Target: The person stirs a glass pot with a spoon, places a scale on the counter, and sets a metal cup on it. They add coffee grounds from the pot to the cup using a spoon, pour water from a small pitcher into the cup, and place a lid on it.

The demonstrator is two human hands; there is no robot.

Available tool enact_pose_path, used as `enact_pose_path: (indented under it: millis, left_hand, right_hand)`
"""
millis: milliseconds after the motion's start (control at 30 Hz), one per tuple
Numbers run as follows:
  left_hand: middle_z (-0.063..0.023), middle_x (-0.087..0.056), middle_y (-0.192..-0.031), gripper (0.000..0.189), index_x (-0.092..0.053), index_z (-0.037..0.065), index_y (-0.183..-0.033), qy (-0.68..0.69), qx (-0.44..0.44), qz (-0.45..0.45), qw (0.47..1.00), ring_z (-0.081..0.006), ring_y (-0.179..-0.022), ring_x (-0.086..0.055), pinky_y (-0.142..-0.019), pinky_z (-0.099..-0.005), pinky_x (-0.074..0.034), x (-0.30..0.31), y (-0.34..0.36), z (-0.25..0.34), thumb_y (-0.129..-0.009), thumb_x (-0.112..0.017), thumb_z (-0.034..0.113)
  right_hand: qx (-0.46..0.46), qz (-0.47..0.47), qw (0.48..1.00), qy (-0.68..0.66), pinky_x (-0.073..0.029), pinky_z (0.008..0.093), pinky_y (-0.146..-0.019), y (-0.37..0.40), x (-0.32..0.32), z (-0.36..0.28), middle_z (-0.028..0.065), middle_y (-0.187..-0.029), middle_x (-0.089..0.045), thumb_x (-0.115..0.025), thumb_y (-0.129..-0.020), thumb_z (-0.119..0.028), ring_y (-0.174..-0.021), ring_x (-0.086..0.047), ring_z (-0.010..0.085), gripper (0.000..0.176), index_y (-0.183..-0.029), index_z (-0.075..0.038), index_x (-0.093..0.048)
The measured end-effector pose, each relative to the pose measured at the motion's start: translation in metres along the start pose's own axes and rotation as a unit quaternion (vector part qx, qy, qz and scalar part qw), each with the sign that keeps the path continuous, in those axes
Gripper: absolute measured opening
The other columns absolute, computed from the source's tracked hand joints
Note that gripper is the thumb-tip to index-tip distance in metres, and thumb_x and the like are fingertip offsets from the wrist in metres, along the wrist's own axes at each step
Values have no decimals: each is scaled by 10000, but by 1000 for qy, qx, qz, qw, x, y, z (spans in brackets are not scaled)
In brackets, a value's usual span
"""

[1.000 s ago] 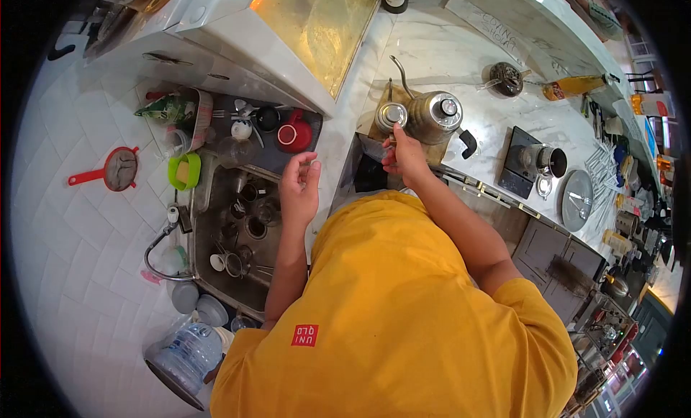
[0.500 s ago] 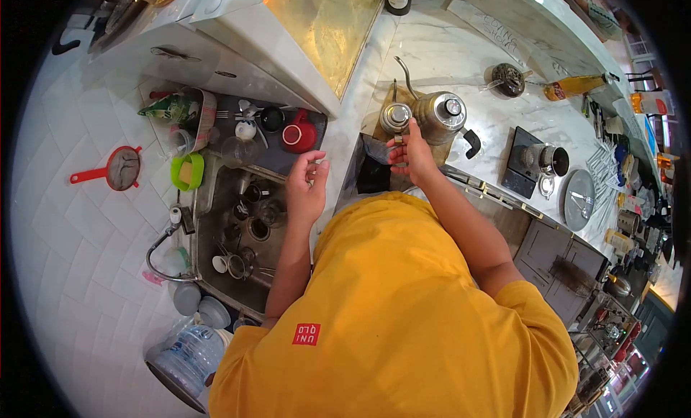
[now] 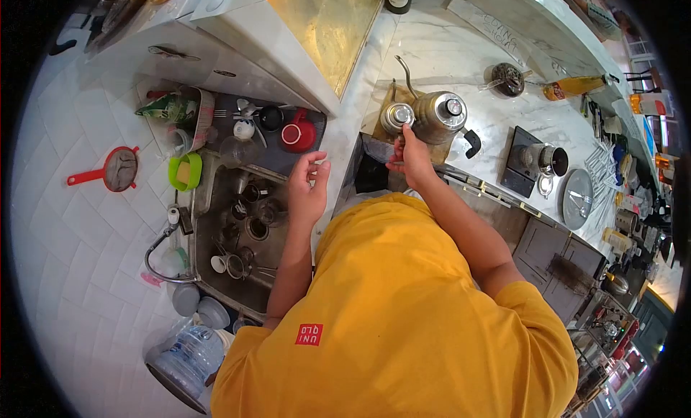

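My right hand (image 3: 412,159) is at the near side of a small metal gooseneck kettle (image 3: 396,116). Its thumb touches the rim side and the fingers curl where the handle is, mostly hiding it. Right beside stands a larger steel gooseneck kettle (image 3: 440,117) with a black handle; both rest on a brown mat (image 3: 437,152). My left hand (image 3: 308,189) hovers by the sink's edge, holding nothing, with loosely bent fingers and the thumb apart. Closest to it is a red cup (image 3: 298,134) on a dark drying mat (image 3: 276,152).
The sink (image 3: 205,234) at left holds several cups and small jugs. A green sponge holder (image 3: 185,172) sits on its rim. Rightward are a black scale (image 3: 520,162), a metal cup (image 3: 553,160) and a grey plate (image 3: 577,198). A dark opening (image 3: 371,175) lies below my right hand.
My right hand has drawn slightly down and its fingers have curled in more at the small kettle, which has shifted a little to the right. My left hand has hardly moved.
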State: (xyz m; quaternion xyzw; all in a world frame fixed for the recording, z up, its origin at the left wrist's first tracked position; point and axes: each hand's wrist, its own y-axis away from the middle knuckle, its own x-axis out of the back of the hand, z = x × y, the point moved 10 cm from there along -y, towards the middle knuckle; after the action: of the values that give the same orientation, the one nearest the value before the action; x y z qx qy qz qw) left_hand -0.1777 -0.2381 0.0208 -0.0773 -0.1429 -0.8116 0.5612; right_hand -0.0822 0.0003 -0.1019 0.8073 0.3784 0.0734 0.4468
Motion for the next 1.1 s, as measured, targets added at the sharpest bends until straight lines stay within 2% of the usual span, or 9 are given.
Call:
enact_pose_path:
  millis: [167, 300, 400, 500, 600, 700, 733, 833, 1100]
  left_hand:
    - [-26, -675, -1062, 213, -653, 47, -1152, 7, 7, -3, 1000, -109, -884, -600, -777, -263, -487, -4, 0, -13, -985, -657, 178]
    - [-44, -689, -1093, 222, -666, 55, -1141, 2, 14, -24, 1000, -131, -890, -620, -768, -289, -507, -14, -1, -14, -960, -681, 184]
    - [-60, -687, -1098, 314, -662, 73, -1186, -25, -25, -55, 998, -138, -881, -622, -771, -311, -511, -28, -3, -4, -915, -733, 215]
    - [-32, -652, -984, 472, -616, 72, -1286, -48, -93, -157, 982, -122, -850, -601, -803, -284, -479, -58, 3, 60, -876, -778, 243]
    - [-96, -634, -1102, 621, -622, 116, -1307, -114, -98, -246, 958, -222, -986, -609, -899, -375, -486, -94, 10, 96, -772, -850, 333]
    - [-144, -560, -1258, 636, -645, 141, -1265, -278, -311, -150, 896, -334, -1154, -537, -999, -457, -444, -118, 17, 151, -726, -869, 395]
    - [-169, -481, -1378, 625, -664, 160, -1226, -263, -297, -168, 902, -410, -1268, -438, -1059, -505, -391, -129, 16, 154, -708, -869, 443]
    - [-171, -489, -1388, 606, -671, 168, -1214, -287, -341, -160, 881, -407, -1282, -440, -1067, -516, -378, -159, 19, 167, -710, -865, 444]
    - [-150, -438, -1495, 513, -733, 178, -1089, -321, -347, -169, 865, -396, -1387, -349, -1080, -542, -275, -212, 35, 180, -713, -845, 510]
  right_hand:
    - [72, 21, 997, -30, -563, 350, -637, -3, 16, -2, -1, -725, -450, -535, -1030, -500, -644, -540, 156, 454, -812, -102, -552]
    - [102, 22, 994, 18, -558, 332, -601, 8, 23, -4, 7, -707, -470, -546, -1025, -513, -603, -540, 144, 483, -789, -91, -542]
    - [102, 30, 993, 53, -544, 333, -583, 26, 31, -9, 4, -660, -472, -540, -1028, -517, -571, -541, 144, 506, -737, -104, -506]
    - [103, 38, 988, 113, -536, 312, -563, 41, 48, -10, 13, -642, -517, -560, -1017, -522, -562, -574, 136, 511, -801, -60, -587]
    - [110, 27, 978, 174, -540, 292, -561, 53, 66, -16, 22, -633, -557, -584, -1001, -530, -565, -607, 136, 549, -905, 0, -689]
    - [110, 14, 969, 221, -532, 296, -562, 67, 80, -25, 32, -630, -571, -578, -1006, -521, -570, -616, 134, 560, -896, 16, -694]
    - [112, 5, 968, 226, -527, 299, -561, 69, 86, -26, 37, -630, -577, -576, -1008, -517, -571, -617, 134, 561, -892, 19, -693]
    - [111, -7, 975, 194, -506, 307, -556, 81, 96, -30, 48, -628, -589, -572, -1013, -502, -564, -611, 135, 553, -871, 19, -690]
    - [133, -38, 968, 211, -485, 304, -552, 101, 116, -51, 48, -639, -605, -560, -1028, -480, -553, -597, 127, 531, -869, 4, -710]
